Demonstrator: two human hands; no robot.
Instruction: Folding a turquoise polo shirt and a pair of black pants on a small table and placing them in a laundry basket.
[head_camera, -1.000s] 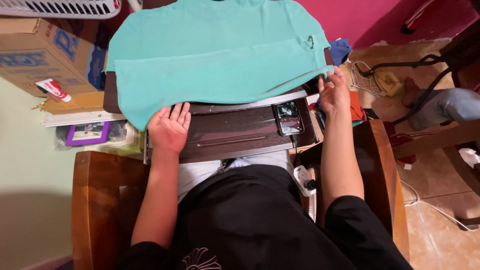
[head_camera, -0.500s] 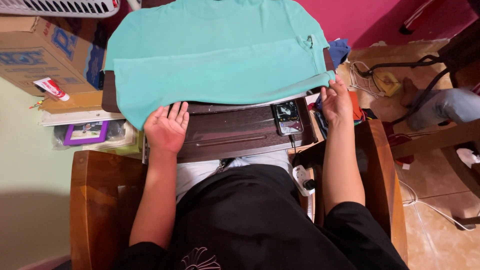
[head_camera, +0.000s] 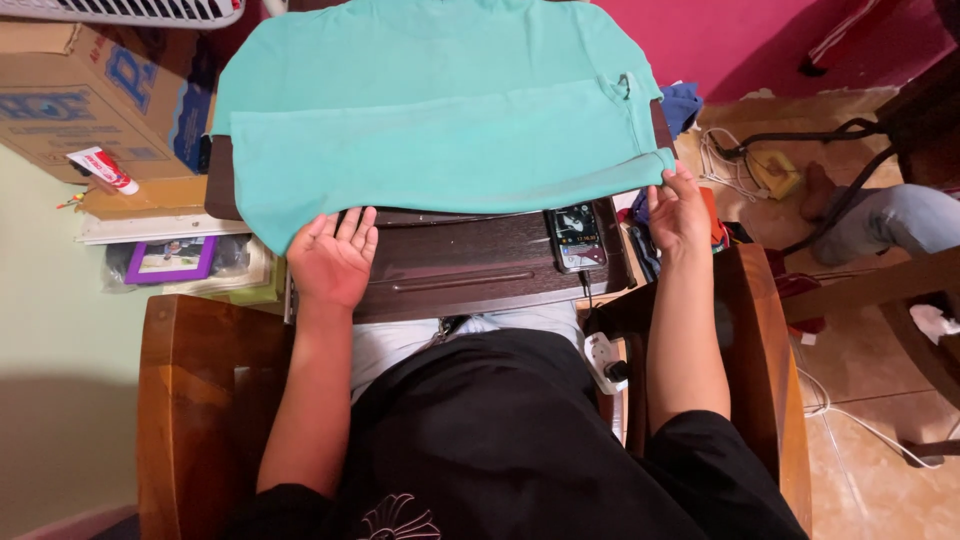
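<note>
On top of the dark wooden table (head_camera: 480, 275) lies a teal T-shirt (head_camera: 430, 100), spread flat with its lower part folded up into a doubled band across the near side; the fold edge runs from the person's left hand (head_camera: 333, 258) to the right hand (head_camera: 678, 208).

Left hand is open, palm down, fingers spread, pressing the near left corner of the fold against the table. Right hand pinches the right end of the folded edge between thumb and fingers, at the table's right rim.

Risks, biggest first: the shirt overhangs the table's left and right edges, so a pull from the right hand alone could likely drag the whole garment sideways and skew the fold, since only the left palm anchors it. If the pinch slips, the upper layer probably drops off the right rim toward the clutter and cables on the floor (head_camera: 880, 450).

A smartphone (head_camera: 577, 236) lies face up on the table just beside the fold edge, with a cable running off the front; fabric sweeping toward the person could catch it and nudge it off.

Cardboard box (head_camera: 90, 100) and a purple picture frame (head_camera: 170, 260) sit left of the table, well apart from the hands.
</note>
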